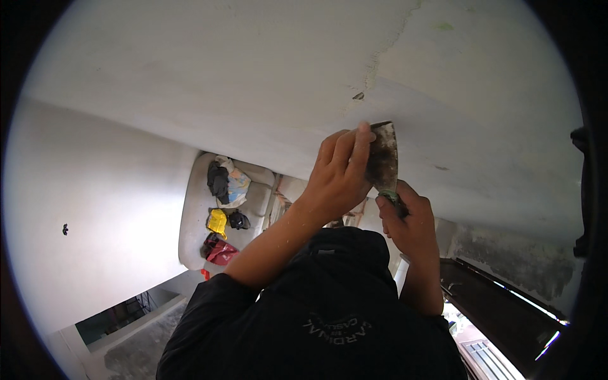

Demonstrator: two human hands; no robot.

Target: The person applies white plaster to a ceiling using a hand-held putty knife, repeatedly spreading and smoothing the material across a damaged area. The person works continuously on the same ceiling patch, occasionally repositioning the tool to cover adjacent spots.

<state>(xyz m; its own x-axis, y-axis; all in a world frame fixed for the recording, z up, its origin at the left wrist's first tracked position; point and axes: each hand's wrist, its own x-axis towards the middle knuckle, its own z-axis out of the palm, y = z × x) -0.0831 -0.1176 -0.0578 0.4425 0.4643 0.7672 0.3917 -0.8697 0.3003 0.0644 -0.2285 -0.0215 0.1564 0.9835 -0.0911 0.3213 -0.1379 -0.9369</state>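
A putty knife point(384, 155) with a wide, stained metal blade stands upright in front of the pale wall, blade end up. Its short handle is wrapped in the fingers of my right hand point(411, 221). My left hand point(341, 166) comes in from the lower left, with its fingertips against the upper left side of the blade; its thumb is hidden. Just above the blade, a small chipped hole point(358, 96) marks the wall point(253, 76). A rough crack line point(375, 63) runs upward from there.
Left and below, a grey couch-like surface point(196, 202) carries a dark and patterned cloth bundle point(231, 183), a yellow bag point(216, 221), a black item point(239, 220) and a red bag point(218, 250). A dark-framed opening point(500, 316) lies at lower right.
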